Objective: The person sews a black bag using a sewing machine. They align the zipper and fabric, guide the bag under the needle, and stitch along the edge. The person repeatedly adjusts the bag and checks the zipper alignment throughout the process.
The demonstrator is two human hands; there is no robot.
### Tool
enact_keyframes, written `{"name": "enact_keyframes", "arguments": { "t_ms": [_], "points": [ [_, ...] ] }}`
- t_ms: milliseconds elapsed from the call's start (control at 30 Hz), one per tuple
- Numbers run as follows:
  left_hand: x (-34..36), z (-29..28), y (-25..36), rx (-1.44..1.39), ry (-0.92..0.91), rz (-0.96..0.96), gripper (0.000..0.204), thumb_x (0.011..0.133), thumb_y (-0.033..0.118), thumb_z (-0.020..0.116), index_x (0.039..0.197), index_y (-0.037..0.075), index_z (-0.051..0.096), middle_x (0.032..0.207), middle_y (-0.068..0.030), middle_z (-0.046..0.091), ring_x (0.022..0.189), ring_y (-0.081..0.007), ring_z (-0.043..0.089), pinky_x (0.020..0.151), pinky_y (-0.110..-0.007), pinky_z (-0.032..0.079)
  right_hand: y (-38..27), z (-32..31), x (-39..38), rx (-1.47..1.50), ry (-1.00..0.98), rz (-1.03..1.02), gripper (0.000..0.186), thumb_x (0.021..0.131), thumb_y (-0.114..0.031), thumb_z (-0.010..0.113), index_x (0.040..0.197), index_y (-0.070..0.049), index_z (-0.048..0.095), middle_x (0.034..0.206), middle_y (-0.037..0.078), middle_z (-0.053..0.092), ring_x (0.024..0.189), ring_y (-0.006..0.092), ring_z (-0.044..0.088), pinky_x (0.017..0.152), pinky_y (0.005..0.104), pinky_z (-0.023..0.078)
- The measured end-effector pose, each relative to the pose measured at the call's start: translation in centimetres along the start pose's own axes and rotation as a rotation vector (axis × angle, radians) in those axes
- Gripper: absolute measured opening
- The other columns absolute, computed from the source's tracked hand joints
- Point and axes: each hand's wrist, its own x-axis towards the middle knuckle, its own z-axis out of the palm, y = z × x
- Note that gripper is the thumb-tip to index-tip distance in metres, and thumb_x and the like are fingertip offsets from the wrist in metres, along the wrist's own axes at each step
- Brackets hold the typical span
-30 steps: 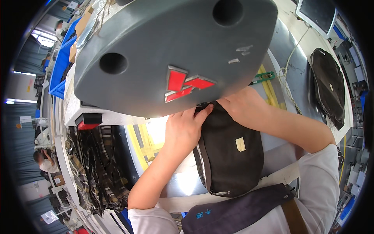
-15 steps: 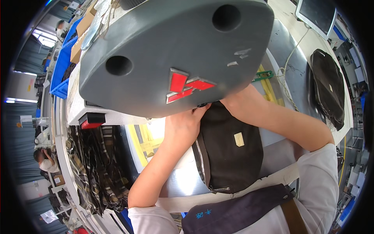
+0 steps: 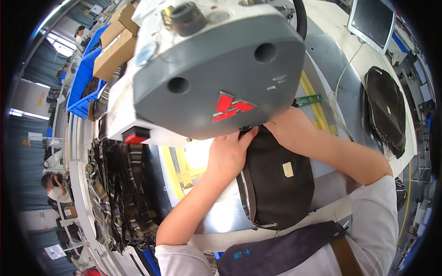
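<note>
A dark brown fabric pouch (image 3: 278, 193) with a metal zipper along its left edge and a small cream label lies on the machine bed. Its far end goes under the grey head of a sewing machine (image 3: 198, 92), which bears a red emblem. My left hand (image 3: 228, 154) is closed on the pouch's far left edge, thumb pressed near the fingers. My right hand (image 3: 294, 131) is curled on the far right edge, its fingertips partly hidden by the machine head. The needle area is hidden too.
Green thread snips (image 3: 308, 100) lie beyond my right hand. Another dark pouch (image 3: 386, 110) lies at the right, below a screen (image 3: 374, 23). Plaid fabric (image 3: 117, 193) hangs at the left. Blue bins (image 3: 83, 99) and cardboard boxes (image 3: 115, 53) stand at the far left. People sit in the background.
The view has shifted back, so the machine head looks smaller and more of its top shows. Both hands keep their hold on the pouch, with little visible movement against it.
</note>
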Motion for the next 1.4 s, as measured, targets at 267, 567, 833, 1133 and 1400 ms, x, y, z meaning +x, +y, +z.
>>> {"name": "enact_keyframes", "arguments": {
  "t_ms": [267,567,833,1133,1400],
  "points": [
    [-0.2,-0.3,2.1,-0.306,0.007,-0.115,0.034,0.076,-0.003,0.064,0.108,0.009,0.067,0.103,-0.0114,0.061,0.091,-0.0288,0.063,0.077,-0.035,0.053,-0.9,-1.1,-2.7,0.331,0.085,0.216,0.026,0.075,-0.001,0.062,0.099,-0.007,0.067,0.101,0.006,0.061,0.094,0.0248,0.059,0.078,0.0379,0.050],
    [-3.4,-5.2,4.5,-0.940,-0.675,-0.616,0.027,0.083,0.016,0.072,0.103,-0.001,0.065,0.079,-0.0040,0.063,0.072,-0.0111,0.058,0.069,-0.026,0.049,-6.8,-3.8,-7.6,0.811,-0.046,0.038,0.021,0.073,-0.004,0.066,0.093,-0.012,0.067,0.098,0.004,0.062,0.091,0.0264,0.060,0.077,0.0382,0.051],
    [-3.2,-3.6,3.1,-1.187,-0.712,-0.540,0.022,0.085,0.016,0.070,0.099,0.000,0.065,0.077,0.0005,0.060,0.070,-0.0065,0.054,0.064,-0.022,0.044,3.7,-4.4,-7.4,0.051,0.020,0.289,0.039,0.074,-0.001,0.063,0.112,-0.005,0.061,0.116,0.009,0.057,0.105,0.0274,0.056,0.085,0.0378,0.050],
    [-3.2,-3.5,3.1,-1.233,-0.679,-0.533,0.014,0.086,0.013,0.068,0.094,0.002,0.064,0.073,0.0012,0.060,0.063,-0.0048,0.052,0.054,-0.022,0.043,2.3,-5.3,-6.6,0.041,-0.055,0.443,0.015,0.087,-0.012,0.058,0.100,-0.006,0.059,0.093,0.008,0.057,0.087,0.0286,0.058,0.073,0.0383,0.049],
    [-3.0,-3.8,2.9,-1.268,-0.723,-0.544,0.012,0.087,0.010,0.069,0.097,0.003,0.065,0.075,0.0055,0.061,0.065,-0.0004,0.050,0.056,-0.018,0.041,-1.2,-7.3,0.1,-0.029,-0.112,-0.275,0.018,0.087,-0.025,0.060,0.082,-0.009,0.058,0.081,0.003,0.056,0.081,0.0193,0.060,0.072,0.0325,0.048]
  ]
}}
